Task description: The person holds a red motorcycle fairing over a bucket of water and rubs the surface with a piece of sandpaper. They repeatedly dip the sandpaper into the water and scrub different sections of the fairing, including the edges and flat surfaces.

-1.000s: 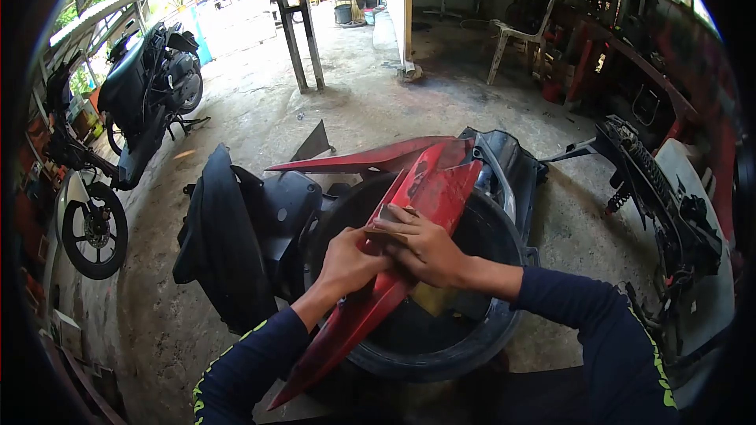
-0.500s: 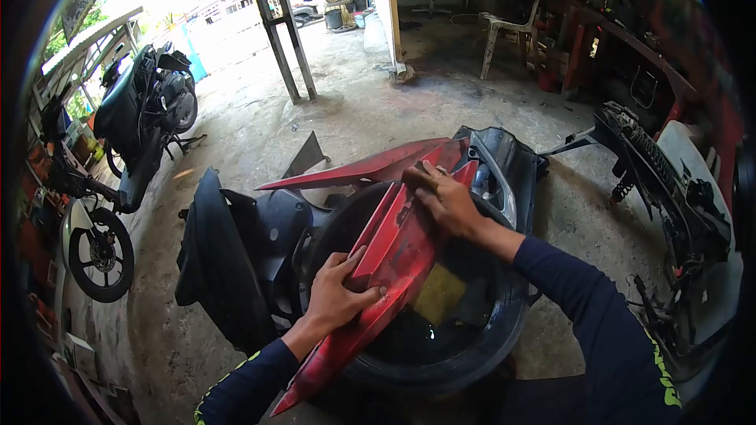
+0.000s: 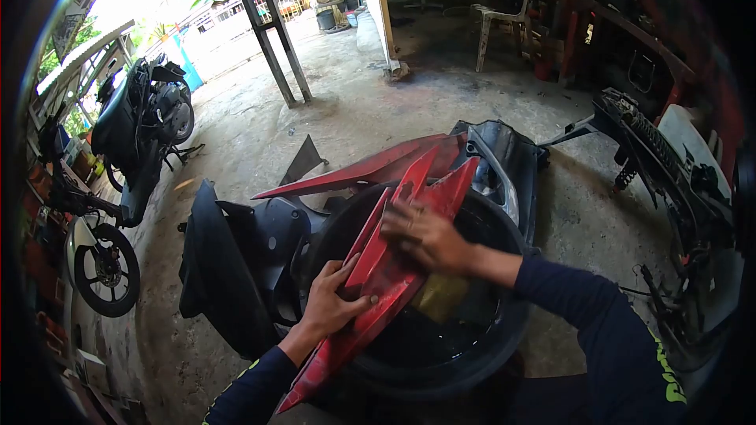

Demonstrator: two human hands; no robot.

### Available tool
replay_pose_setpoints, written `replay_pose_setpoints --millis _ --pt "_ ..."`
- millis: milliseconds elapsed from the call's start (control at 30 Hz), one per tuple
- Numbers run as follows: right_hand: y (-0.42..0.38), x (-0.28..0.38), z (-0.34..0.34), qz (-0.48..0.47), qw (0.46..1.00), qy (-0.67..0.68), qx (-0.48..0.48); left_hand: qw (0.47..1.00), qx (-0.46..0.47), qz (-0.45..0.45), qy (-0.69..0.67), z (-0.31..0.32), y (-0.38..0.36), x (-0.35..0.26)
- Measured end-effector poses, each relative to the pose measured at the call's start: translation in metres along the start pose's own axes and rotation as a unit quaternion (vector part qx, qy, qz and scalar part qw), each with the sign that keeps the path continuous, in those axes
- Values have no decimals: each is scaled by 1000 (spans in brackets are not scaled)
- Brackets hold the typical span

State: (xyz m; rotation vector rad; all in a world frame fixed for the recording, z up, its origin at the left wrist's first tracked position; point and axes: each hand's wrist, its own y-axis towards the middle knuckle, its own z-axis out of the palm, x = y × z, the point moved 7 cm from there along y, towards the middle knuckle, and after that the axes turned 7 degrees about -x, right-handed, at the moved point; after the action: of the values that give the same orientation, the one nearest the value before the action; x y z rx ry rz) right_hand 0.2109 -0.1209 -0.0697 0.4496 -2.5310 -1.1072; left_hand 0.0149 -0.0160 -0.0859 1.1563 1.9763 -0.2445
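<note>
Head view: long, pointed red plastic fairing panel w/ dark scuffs (image 3: 394,267) lies tilted over the round black plastic tub (image 3: 508,330), its lower tip sticking out past the near rim. L hand (image 3: 332,303) grips the panel's lower part, thumb on the face, other fingers on the L edge. R hand (image 3: 425,240) is pressed on the panel's upper-mid part, fingers bent a bit, blurred; can't tell if there's smth under them. Yellow flat piece (image 3: 441,297) is in the tub, R of the panel. 2nd red pointed panel (image 3: 354,167) lies beyond the tub; black molded plastic part (image 3: 216,267) on the floor, L of the tub.
</note>
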Motion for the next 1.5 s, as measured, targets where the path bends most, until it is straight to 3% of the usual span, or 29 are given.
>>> replay_pose_setpoints --millis 67,100,133,200,233,267,333,400,467,533,600,667,700,733,800,867,933,1000,1067,1133,1200,1267,1333,1400,1500 --pt "15 -53 -16 199 975 71 -68 1000 -1 4 8 0 0 -2" --pt "23 -82 -27 264 959 25 -102 1000 -4 1 1 1 -1 -2" --pt "19 -80 -23 265 959 24 -100 1000 -10 0 -8 2 -1 -3" --pt "14 -46 -6 145 983 -59 -94 1000 -5 -3 -9 2 -1 2" --pt "8 -18 5 141 986 -24 -86 1000 -1 -7 -14 3 -1 4" --pt "-2 12 9 23 999 -6 -47 1000 2 -8 -12 4 -1 4" --pt "5 -9 1 30 999 -5 -31 1000 -8 -10 -19 4 -2 4" --pt "30 -59 -30 283 954 98 -17 1000 -5 -1 -13 4 -2 1" --pt "15 -97 -13 231 960 -75 -139 1000 5 9 -6 5 -2 0" --pt "8 -25 6 79 991 -99 -31 1000 16 15 -1 4 1 5" --pt "-7 22 14 48 998 31 -7 1000 13 5 -13 6 -1 8" --pt "8 -7 -6 31 998 9 -57 1000 12 -6 -28 7 -2 9" --pt "11 -43 -8 100 993 -38 -43 1000 12 -4 -22 6 -1 6" --pt "21 -78 -27 258 964 -7 -67 1000 16 -2 -15 5 -1 3" --pt "16 -96 -18 261 955 -91 -106 1000 13 -5 -9 5 -1 0" --pt "12 -27 -4 74 990 -80 -88 1000 9 -6 -2 4 1 -3" --pt "-2 20 5 -10 999 -10 -48 1000 2 -11 -5 4 1 -3" --pt "9 -21 -9 30 995 -57 -70 1000 6 -9 -1 5 -1 -2" --pt "17 -97 -25 296 952 -28 -67 1000 2 -7 5 4 0 -3" --pt "16 -71 -19 275 953 -68 -106 1000 16 -7 -5 3 1 -7" --pt "11 10 4 8 991 -86 -104 1000 16 -18 -14 4 1 -2" --pt "8 26 1 -18 997 -16 -72 999 24 -26 -21 5 3 2" --pt "26 -29 -18 116 992 14 -50 1000 3 3 2 5 -1 -1" --pt "21 -119 -31 369 924 -63 -76 1000 5 4 15 6 -5 -7" --pt "19 -149 -48 355 927 -83 -89 999 7 26 47 6 -9 -18"
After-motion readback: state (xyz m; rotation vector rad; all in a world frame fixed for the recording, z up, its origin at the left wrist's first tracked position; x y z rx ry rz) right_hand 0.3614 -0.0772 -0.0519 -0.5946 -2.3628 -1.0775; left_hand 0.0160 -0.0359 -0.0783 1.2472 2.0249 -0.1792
